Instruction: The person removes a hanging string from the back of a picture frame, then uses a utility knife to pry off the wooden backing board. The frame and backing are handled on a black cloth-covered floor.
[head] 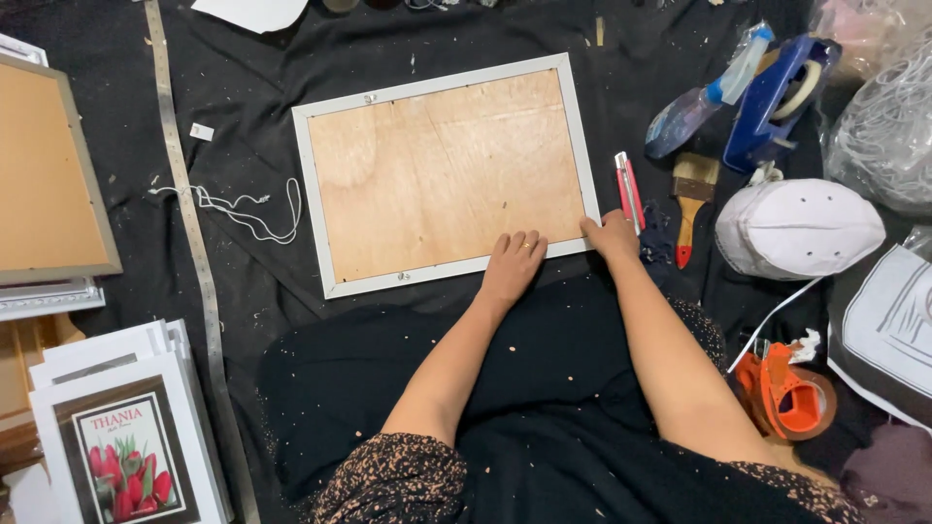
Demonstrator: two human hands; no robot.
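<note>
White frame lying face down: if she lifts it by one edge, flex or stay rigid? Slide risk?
The frame probably stays rigid: its plywood back looks flat. Likely light, since it looks thin. On the black cloth it should drag rather than slide.

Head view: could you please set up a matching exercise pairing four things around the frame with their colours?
Things:
1. tape dispenser
2. paintbrush
3. cap
4. small dispenser

Colours:
A. white
B. orange
C. blue
D. wooden with a red tip

Pairs: 1-C, 2-D, 3-A, 4-B.

Both hands, left hand and right hand, rest on the frame.
</note>
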